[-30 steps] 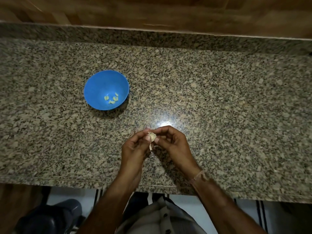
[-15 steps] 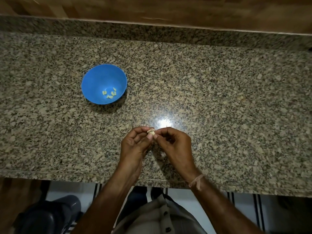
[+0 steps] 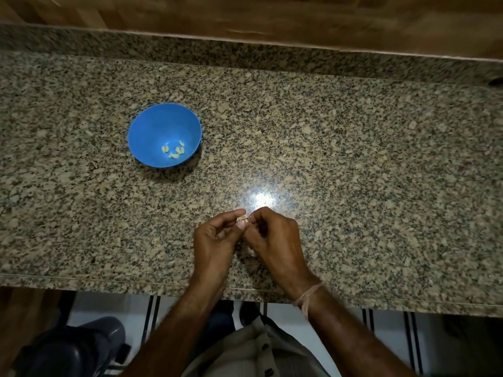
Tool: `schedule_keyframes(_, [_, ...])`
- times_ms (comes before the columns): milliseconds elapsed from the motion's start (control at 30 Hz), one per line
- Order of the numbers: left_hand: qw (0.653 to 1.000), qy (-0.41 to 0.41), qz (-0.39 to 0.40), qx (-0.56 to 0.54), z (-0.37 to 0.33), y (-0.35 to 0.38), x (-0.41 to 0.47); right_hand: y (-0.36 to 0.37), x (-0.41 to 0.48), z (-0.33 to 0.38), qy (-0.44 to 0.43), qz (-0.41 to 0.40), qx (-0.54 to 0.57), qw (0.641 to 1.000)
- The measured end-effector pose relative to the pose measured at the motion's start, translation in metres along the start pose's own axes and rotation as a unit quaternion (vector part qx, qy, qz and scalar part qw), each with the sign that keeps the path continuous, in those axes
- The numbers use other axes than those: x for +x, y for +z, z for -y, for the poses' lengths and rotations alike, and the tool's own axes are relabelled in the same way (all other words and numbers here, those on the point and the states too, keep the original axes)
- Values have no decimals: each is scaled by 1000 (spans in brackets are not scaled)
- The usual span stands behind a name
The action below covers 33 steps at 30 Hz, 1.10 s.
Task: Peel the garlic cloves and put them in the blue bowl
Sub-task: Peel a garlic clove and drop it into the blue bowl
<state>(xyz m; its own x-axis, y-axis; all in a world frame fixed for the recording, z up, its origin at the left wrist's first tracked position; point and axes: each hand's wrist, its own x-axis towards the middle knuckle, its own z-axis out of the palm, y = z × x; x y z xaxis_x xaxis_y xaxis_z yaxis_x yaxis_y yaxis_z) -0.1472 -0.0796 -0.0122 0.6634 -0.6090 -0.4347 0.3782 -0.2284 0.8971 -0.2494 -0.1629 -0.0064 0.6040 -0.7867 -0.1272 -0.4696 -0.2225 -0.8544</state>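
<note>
One clove (image 3: 241,219) is pinched between the left grip (image 3: 215,240) and the right grip (image 3: 272,240). The fingers of both are curled tightly around it, just above the bench (image 3: 353,159). Its skin seems only partly removed. A few peeled cloves (image 3: 174,151) are already lying in the bowl (image 3: 152,129), well apart, to the left of the grips and beyond them. No other unpeeled clove is seen.

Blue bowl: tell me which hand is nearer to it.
Left. In the head view the left hand is down-right of the blue bowl; the right hand lies beyond it, farther right.
</note>
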Motion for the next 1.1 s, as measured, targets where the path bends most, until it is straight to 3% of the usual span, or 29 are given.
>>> schedule_keyframes(267, [999,-17,25,21,2,-3,5,1,1,-8,-44,24,-60,997])
schedule_keyframes(400, [999,-15,25,-15,1,-3,7,2,2,-5,29,14,80,996])
schedule_keyframes(533, [996,-46,60,-56,1,-13,11,-3,11,-13,88,57,182,978])
schedule_keyframes(733, [996,-40,72,-30,2,-20,12,3,11,-9,78,73,119,987])
schedule_keyframes(900, [997,-26,77,11,-4,-29,20,0,12,-5,82,67,176,979])
schedule_keyframes(1100, [995,-16,89,52,-11,-41,32,15,12,4,40,10,78,996])
